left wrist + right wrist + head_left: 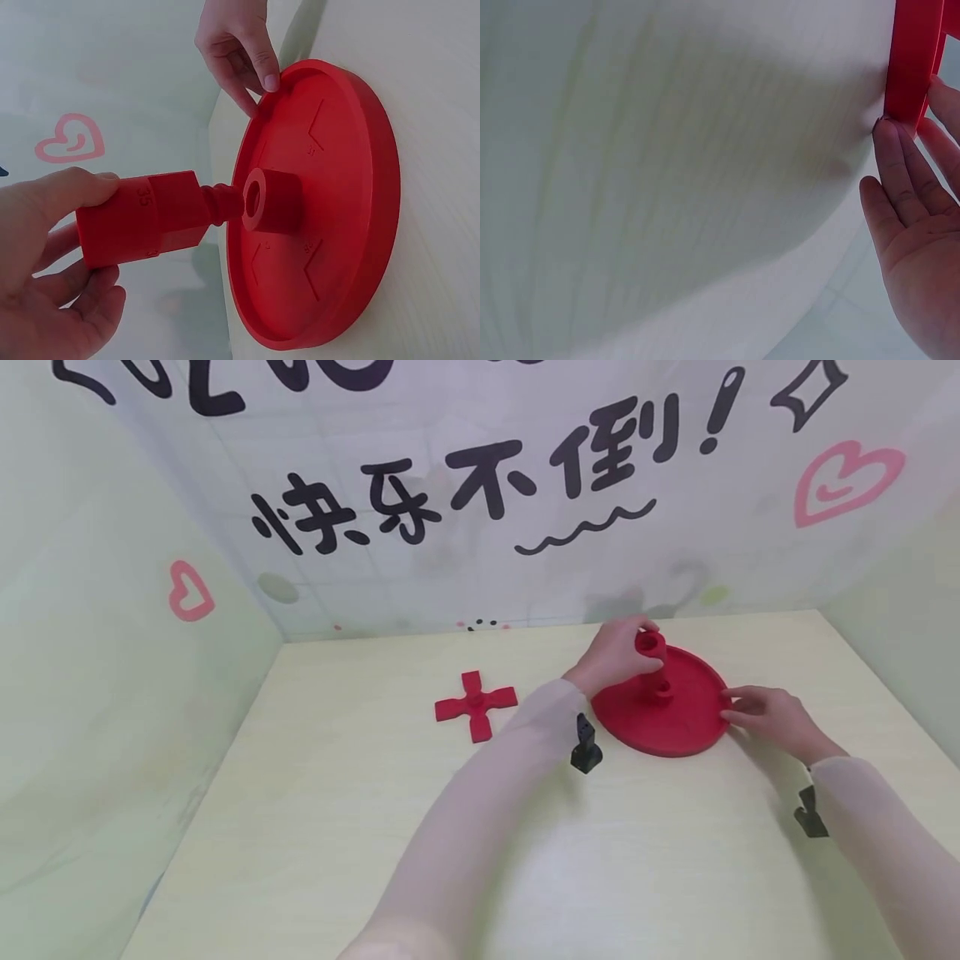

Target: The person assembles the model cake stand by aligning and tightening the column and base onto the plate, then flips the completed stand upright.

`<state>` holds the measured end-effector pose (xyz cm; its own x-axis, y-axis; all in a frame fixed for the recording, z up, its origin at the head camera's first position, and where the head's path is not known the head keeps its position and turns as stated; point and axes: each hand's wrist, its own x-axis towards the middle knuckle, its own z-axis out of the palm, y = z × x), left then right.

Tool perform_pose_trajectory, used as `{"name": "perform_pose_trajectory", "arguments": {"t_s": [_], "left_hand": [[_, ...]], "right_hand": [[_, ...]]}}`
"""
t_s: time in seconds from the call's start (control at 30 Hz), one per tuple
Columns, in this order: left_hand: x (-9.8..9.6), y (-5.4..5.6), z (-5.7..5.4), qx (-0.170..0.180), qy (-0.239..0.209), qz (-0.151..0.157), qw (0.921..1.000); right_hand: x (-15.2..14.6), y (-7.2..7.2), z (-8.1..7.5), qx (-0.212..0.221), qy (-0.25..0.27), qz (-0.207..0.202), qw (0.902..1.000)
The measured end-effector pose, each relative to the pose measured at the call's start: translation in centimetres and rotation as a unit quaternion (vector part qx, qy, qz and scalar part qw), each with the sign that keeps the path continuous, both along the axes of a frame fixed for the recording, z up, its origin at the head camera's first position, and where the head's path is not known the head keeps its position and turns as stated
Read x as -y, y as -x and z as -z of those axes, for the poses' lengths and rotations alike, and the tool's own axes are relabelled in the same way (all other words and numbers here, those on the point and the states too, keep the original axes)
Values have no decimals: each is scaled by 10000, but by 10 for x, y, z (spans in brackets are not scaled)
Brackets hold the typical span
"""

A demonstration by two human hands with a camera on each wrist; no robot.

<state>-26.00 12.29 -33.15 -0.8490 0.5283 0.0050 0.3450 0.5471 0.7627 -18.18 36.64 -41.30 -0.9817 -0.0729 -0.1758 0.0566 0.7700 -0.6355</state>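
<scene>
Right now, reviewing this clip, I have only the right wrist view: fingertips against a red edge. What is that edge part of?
Observer: It is the rim of a round red dish.
Operator: And what is the other hand doing?
Observer: The left hand grips a red post by its wide end, above the dish.
Operator: Which way does the free end point?
Observer: Its narrow, knobbed end points at the mouth of the socket in the middle of the dish; whether the two touch, I cannot tell.
</scene>
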Motion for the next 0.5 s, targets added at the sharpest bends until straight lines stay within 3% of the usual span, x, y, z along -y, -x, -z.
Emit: {"name": "perform_pose_trajectory", "arguments": {"t_s": [0.5], "left_hand": [[-24,3,6,-192,459,64,9987]], "right_hand": [[-1,1,0,70,57,65,9999]]}}
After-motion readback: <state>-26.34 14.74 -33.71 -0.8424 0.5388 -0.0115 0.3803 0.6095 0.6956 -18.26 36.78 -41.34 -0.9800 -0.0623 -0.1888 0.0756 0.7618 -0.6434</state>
